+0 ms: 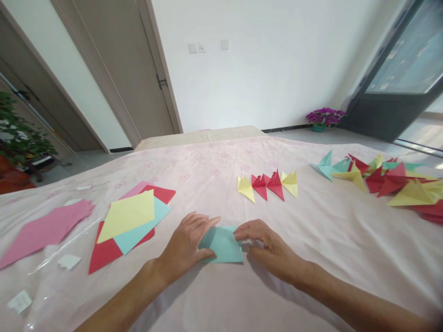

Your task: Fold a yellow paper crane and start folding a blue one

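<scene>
A teal sheet of origami paper [223, 246], which looks folded to a rectangle, lies in front of me on the cloth. My left hand [192, 240] holds its left side, the thumb at the lower left and the fingers along the upper left. At the right edge, my right hand [265, 242] has its fingers closed on the paper's upper right corner, the thumb bent close below. Beyond the hands stands a short row of folded paper cranes, with yellow [245, 189] at the ends and red [276, 185] in the middle.
To the left lie yellow [129, 214], teal, red and pink sheets, with a separate pink stack [48, 233] and white scraps [69, 262]. At the right is a heap of folded cranes [391, 180]. A pink patterned cloth [207, 161] covers the table.
</scene>
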The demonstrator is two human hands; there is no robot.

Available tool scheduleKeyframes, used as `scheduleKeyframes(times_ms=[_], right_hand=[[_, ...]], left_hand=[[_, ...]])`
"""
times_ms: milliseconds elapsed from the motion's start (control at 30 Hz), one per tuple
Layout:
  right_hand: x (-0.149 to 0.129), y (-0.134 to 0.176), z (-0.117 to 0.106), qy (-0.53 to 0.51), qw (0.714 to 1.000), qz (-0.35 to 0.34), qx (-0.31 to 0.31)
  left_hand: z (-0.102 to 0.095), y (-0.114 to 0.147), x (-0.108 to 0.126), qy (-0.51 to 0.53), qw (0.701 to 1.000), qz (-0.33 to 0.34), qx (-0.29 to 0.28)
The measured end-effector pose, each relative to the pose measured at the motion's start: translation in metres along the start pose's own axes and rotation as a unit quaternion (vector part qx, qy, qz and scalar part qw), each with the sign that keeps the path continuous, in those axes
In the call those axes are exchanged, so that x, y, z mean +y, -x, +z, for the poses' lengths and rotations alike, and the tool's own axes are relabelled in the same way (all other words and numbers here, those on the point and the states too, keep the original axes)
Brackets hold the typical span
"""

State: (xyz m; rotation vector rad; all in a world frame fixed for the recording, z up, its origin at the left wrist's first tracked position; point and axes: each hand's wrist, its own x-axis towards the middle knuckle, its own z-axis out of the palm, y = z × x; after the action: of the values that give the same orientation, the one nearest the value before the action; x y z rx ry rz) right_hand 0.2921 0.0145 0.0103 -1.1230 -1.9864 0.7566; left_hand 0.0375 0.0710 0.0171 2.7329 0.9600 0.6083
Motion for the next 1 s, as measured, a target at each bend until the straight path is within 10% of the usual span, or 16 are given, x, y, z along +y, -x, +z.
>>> scheduleKeyframes(times_ms=[267,500,700,833,1000], right_hand=[[-0.004,-0.013,-0.004,-0.015,1.000,0.000,-0.019],[-0.010,-0.033,-0.022,0.111,0.975,-0.184,0.053],[-0.014,-0.005,-0.030,0.305,0.914,-0.266,0.028],[-0.005,0.007,-0.022,0.278,0.922,-0.264,-0.053],[0.003,-0.006,-0.017,0.229,0.931,-0.243,-0.149]], left_hand=[[-0.022,0.002,0.006,0.120,0.984,-0.057,0.120],[-0.041,0.008,0.015,0.094,0.952,0.157,0.247],[-0.030,0.038,0.007,-0.022,0.959,0.239,0.148],[-0.015,0.053,-0.003,-0.032,0.974,0.223,0.037],[-0.002,0.048,-0.003,-0.045,0.985,0.163,0.028]])
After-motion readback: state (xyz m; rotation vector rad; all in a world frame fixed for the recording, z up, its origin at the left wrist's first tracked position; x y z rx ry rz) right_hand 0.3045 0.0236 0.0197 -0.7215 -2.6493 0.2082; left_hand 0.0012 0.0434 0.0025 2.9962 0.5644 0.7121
